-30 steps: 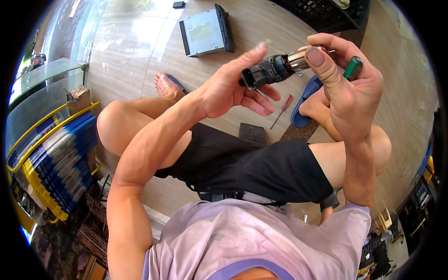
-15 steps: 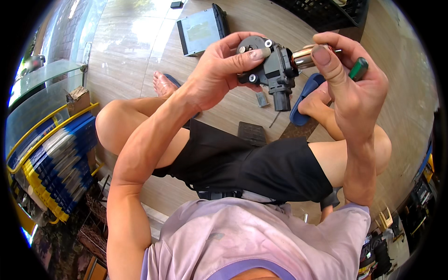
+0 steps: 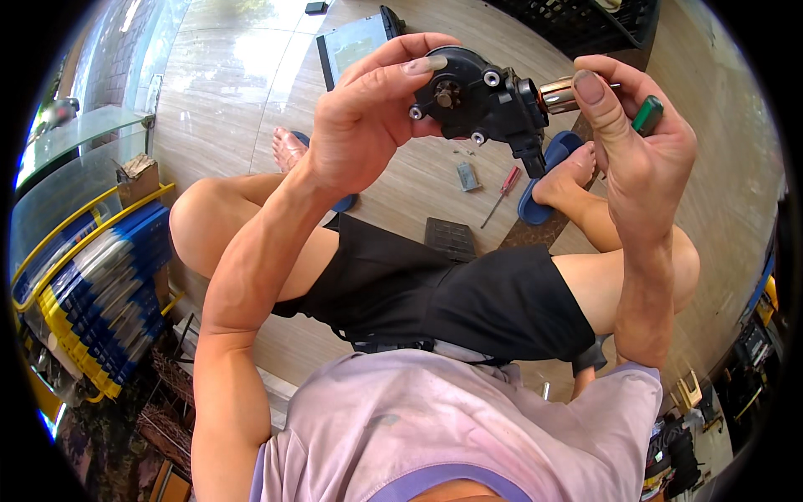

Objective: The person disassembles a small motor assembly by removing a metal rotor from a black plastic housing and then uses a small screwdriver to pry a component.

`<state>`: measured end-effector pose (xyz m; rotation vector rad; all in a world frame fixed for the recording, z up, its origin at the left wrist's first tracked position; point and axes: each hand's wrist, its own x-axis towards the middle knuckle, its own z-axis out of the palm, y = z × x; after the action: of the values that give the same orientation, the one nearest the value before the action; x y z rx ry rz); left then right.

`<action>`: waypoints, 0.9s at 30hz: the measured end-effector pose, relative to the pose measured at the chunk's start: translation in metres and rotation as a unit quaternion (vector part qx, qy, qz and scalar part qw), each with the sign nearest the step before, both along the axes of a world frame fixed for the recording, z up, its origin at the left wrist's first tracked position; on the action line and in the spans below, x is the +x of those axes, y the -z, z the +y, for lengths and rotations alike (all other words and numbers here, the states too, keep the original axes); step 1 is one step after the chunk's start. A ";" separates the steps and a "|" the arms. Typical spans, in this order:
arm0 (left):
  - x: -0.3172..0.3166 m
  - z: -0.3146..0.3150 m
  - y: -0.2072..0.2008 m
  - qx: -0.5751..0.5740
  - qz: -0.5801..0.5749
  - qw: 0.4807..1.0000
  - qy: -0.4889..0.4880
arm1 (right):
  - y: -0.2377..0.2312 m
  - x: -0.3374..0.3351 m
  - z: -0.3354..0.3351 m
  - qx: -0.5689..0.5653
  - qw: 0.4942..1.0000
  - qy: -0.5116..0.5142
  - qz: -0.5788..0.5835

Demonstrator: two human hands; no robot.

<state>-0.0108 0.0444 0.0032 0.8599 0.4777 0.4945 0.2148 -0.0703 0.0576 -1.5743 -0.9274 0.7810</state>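
My left hand [image 3: 360, 121] grips a black plastic actuator housing [image 3: 477, 105] by its rounded side, thumb on top. A small toothed metal shaft [image 3: 448, 94] shows on its face, with metal-lined screw holes around the edge. At the housing's round opening on the right is a small silver electric motor [image 3: 559, 95], pinched between the thumb and fingers of my right hand [image 3: 631, 155]. How far the motor sits inside cannot be told. A green tool handle [image 3: 647, 115] is also tucked among the right hand's fingers; the rest of that tool is hidden.
On the tiled floor between my feet lie a red-handled screwdriver [image 3: 502, 197], a small grey metal piece [image 3: 468, 176] and a flat black plastic part [image 3: 450, 239]. Farther off are a silver-and-black box [image 3: 351, 48] and a black crate [image 3: 577, 23]. Left stands a yellow rack [image 3: 104, 209] with blue packs.
My left hand has turned the housing so its toothed shaft faces me, raising it slightly. The motor has shifted a little right with my right hand. The floor screwdriver's handle is now uncovered.
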 end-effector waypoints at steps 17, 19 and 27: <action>-0.002 -0.001 0.004 -0.004 0.009 1.000 0.012 | 0.005 0.004 -0.001 -0.044 0.999 0.009 0.004; -0.002 -0.001 0.004 -0.003 0.014 1.000 0.016 | 0.004 0.004 0.000 -0.046 0.999 0.003 0.011; 0.002 -0.008 0.003 -0.059 0.046 0.997 -0.010 | 0.007 0.007 0.007 -0.081 0.990 0.015 0.112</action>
<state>-0.0092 0.0361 -0.0001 0.7667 0.5945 0.4426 0.2216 -0.0634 0.0502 -1.5970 -0.6893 1.0098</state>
